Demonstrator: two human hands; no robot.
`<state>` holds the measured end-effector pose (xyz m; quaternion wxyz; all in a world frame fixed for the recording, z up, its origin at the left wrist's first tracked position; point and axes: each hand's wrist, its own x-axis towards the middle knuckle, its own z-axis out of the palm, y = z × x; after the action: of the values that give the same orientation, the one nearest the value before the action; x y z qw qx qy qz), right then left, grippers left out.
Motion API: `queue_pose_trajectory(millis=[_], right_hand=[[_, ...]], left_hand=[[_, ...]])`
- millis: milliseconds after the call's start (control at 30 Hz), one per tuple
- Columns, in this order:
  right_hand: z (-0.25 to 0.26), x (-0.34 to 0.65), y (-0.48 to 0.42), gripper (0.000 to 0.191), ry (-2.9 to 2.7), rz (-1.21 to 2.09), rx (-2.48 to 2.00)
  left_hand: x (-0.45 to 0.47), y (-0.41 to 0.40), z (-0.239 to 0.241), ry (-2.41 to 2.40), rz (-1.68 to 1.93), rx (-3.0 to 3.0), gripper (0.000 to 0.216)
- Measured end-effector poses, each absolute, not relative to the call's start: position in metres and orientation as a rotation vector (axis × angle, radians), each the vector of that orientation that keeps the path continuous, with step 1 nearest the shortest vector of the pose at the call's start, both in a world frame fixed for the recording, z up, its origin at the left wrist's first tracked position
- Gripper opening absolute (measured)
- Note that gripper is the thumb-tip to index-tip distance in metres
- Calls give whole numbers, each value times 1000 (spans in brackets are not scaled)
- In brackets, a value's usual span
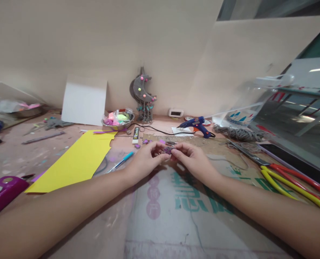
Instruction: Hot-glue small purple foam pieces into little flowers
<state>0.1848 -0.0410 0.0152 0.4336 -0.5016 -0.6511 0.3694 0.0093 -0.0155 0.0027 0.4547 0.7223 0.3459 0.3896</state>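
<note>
Between my fingertips is a small purple and grey piece (168, 150), too small to make out its kind. My left hand (150, 158) pinches it from the left. My right hand (189, 157) pinches the same piece from the right, thumb and forefinger closed. Below both hands lies a printed cardboard sheet (160, 230). Just beyond the fingers are a few purple scraps (137, 146). A blue pen (121, 161) rests beside my left wrist.
Yellow paper (73, 162) lies left, near a magenta tool (8, 192). Behind stand a grey moon ornament (143, 88), a bowl (118, 120) and a blue glue gun (196, 126). On the right are scissors (292, 181), a phone (297, 162) and grey yarn (238, 133).
</note>
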Motion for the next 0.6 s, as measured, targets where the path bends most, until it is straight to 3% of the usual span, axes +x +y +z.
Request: queue_pose_trajectory(millis=[600], right_hand=[[21,179,-47,20,-1715,987,-1308]], left_hand=[[7,-17,12,941,1010,1893,29]])
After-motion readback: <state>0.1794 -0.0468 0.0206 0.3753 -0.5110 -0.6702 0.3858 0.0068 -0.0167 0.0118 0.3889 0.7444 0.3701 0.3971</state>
